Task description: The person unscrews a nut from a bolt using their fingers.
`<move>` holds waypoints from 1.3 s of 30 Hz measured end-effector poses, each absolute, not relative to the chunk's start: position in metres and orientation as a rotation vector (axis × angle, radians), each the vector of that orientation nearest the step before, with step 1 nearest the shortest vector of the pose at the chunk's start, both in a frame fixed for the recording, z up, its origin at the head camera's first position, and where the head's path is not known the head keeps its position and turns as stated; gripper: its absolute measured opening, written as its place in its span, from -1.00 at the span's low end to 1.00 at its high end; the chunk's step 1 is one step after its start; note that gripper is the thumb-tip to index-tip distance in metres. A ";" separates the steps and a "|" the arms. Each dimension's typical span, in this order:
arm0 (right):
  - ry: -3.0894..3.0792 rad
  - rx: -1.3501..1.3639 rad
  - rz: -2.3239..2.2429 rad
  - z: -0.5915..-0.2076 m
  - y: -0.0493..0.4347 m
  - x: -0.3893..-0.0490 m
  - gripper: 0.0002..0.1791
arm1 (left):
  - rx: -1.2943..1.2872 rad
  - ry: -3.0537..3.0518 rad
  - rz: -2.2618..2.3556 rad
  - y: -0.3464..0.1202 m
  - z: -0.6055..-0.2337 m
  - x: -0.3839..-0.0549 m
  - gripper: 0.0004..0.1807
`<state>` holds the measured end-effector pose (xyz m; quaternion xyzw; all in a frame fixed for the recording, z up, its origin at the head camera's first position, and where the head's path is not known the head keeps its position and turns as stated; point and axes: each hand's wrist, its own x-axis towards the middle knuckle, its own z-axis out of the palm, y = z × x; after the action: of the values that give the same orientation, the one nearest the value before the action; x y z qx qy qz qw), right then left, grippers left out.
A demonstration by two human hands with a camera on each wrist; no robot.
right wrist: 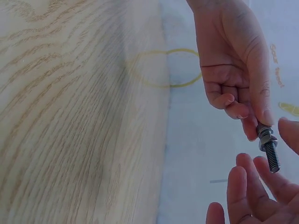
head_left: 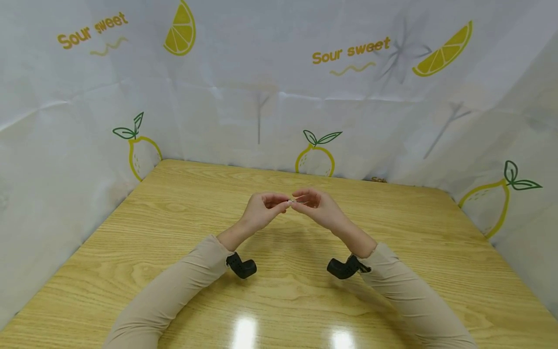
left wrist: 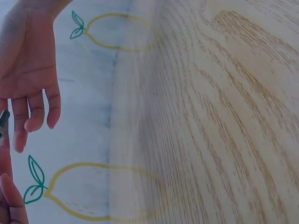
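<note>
My left hand (head_left: 259, 212) pinches a small metal bolt (right wrist: 272, 156) by one end between thumb and fingers, above the middle of the table. In the right wrist view, a nut (right wrist: 266, 140) and what look like washers sit on it, and the threaded end points away from the left fingers. Close by, my right hand (head_left: 320, 209) surrounds that free end with loosely bent fingers, its thumb beside the nut without a visible grip. At the left edge of the left wrist view, only part of the bolt (left wrist: 3, 122) shows.
Beneath both hands spreads a wood-grain table (head_left: 279, 295). A white curtain (head_left: 244, 111) with lemon prints hangs along its back and sides. Black wrist mounts (head_left: 242, 267) stick out from both cuffs.
</note>
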<state>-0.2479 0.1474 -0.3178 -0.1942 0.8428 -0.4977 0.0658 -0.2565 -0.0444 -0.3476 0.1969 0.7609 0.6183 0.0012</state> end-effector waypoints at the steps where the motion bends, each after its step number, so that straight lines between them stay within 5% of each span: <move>1: 2.550 -0.583 -1.489 -0.318 0.147 -0.248 -0.59 | 0.612 2.387 1.939 -0.044 -0.348 -0.257 -0.74; 39: 2.546 -0.527 -1.480 -0.320 0.147 -0.249 -0.64 | 0.588 2.399 1.931 -0.044 -0.350 -0.258 -0.74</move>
<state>-0.2485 0.1465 -0.3196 -0.1756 0.8487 -0.4933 0.0748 -0.2577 -0.0442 -0.3505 0.1875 0.7651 0.6160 0.0031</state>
